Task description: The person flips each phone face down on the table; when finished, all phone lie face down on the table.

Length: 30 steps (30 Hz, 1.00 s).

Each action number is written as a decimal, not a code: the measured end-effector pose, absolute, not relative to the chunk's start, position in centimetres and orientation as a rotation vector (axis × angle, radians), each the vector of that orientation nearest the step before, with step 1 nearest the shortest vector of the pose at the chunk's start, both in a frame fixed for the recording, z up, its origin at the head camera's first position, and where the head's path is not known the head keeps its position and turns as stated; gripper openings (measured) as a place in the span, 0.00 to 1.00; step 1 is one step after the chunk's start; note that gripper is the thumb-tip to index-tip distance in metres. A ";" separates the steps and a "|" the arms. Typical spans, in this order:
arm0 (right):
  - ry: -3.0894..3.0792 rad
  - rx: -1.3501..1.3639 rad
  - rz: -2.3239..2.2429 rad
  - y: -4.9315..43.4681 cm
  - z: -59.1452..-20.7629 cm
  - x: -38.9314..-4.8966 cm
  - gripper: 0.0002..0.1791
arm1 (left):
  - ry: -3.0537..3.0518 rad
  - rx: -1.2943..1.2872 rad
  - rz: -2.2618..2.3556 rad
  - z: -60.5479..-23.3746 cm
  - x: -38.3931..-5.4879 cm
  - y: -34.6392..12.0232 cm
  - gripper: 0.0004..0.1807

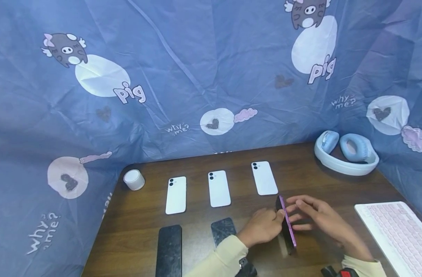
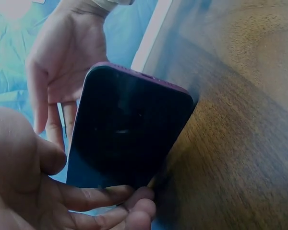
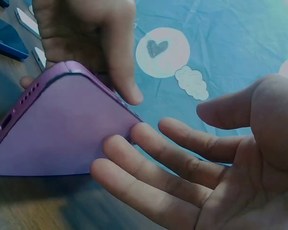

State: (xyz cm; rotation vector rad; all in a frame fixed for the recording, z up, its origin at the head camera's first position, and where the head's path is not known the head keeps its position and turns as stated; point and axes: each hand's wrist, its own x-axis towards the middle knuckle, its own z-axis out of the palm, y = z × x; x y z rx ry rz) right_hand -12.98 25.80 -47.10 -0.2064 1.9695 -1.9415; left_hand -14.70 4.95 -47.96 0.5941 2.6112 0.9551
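A pink-purple smartphone (image 1: 289, 227) stands tilted on its long edge on the brown table. Its black screen (image 2: 129, 129) faces my left hand (image 1: 264, 227), which grips the far end, with fingers on the screen side and the thumb at the upper edge. On the other side is my right hand (image 1: 327, 221), its fingers spread and fairly straight. Those fingertips (image 3: 117, 143) are at the phone's plain pink back (image 3: 62, 129); whether they press on it I cannot tell. Left of my hands, a dark phone (image 1: 223, 231) lies flat, partly hidden by the left sleeve.
Three white phones, the nearest to my hands at the right (image 1: 265, 179), lie backs up in a row. Another dark phone (image 1: 169, 250) is at front left. A white cylinder (image 1: 134, 179), blue-white headphones (image 1: 349, 165) and a pink-white keyboard (image 1: 398, 231) stand around the edges.
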 end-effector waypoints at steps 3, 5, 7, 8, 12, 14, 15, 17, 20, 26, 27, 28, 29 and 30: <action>1.964 -0.198 -1.928 25.6 -47.3 -13.0 0.29 | 2.634 0.591 0.957 -47.9 -14.6 5.0 0.28; 1.963 -0.202 -1.912 25.5 -47.6 -13.1 0.29 | 2.644 0.595 0.953 -47.9 -14.5 5.0 0.28; 1.961 -0.195 -1.886 25.5 -48.0 -13.1 0.28 | 2.653 0.593 0.948 -47.9 -14.5 5.0 0.27; 1.961 -0.189 -1.872 25.5 -48.1 -13.1 0.28 | 2.654 0.590 0.950 -47.9 -14.5 5.0 0.27; 1.948 -0.203 -1.835 25.4 -48.8 -13.0 0.29 | 2.669 0.569 0.940 -48.0 -14.5 4.8 0.27; 1.938 -0.196 -1.829 25.3 -49.0 -12.9 0.28 | 2.675 0.556 0.938 -47.9 -14.5 4.8 0.27; 1.930 -0.193 -1.828 25.2 -49.0 -12.9 0.28 | 2.679 0.555 0.932 -47.9 -14.5 4.8 0.27; 1.929 -0.186 -1.815 25.1 -49.1 -12.9 0.28 | 2.678 0.562 0.936 -47.8 -14.5 4.7 0.27; 1.944 -0.171 -1.789 25.0 -49.1 -12.9 0.29 | 2.699 0.604 0.915 -47.9 -14.4 4.5 0.24; 2.029 -0.125 -1.744 24.8 -49.1 -12.8 0.29 | 2.786 0.627 0.794 -48.5 -14.5 3.9 0.23; 2.041 -0.117 -1.738 24.8 -49.1 -12.8 0.29 | 2.804 0.628 0.753 -48.7 -14.6 3.9 0.23; 2.050 -0.113 -1.732 24.7 -49.1 -12.8 0.29 | 2.818 0.627 0.706 -48.9 -14.6 3.9 0.24; 2.062 -0.112 -1.725 24.7 -49.1 -12.7 0.28 | 2.830 0.628 0.654 -49.0 -14.6 3.8 0.25; 2.073 -0.101 -1.718 24.7 -49.1 -12.7 0.28 | 2.835 0.626 0.611 -49.2 -14.7 3.8 0.26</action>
